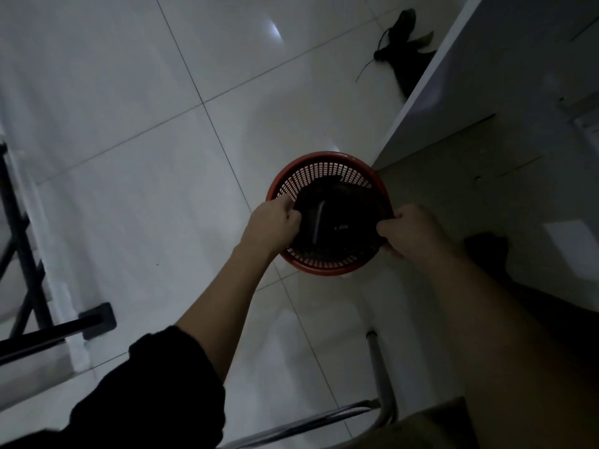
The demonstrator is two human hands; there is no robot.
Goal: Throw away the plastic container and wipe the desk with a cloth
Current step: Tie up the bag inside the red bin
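A red mesh waste basket (324, 165) stands on the white tiled floor beside the desk's side panel. A black bin bag (343, 215) lies across its opening, with a dark object that I cannot identify inside it. My left hand (274, 222) pinches the bag's left edge. Its right edge is gripped by my right hand (411, 230). Both hands hover over the basket rim. No plastic container or cloth can be made out in the dim light.
The white desk panel (431, 89) rises at the right. Behind it, dark cables and a plug (398, 43) lie on the floor. A black metal stand (29, 270) is at the left. A chrome chair frame (382, 384) is near me.
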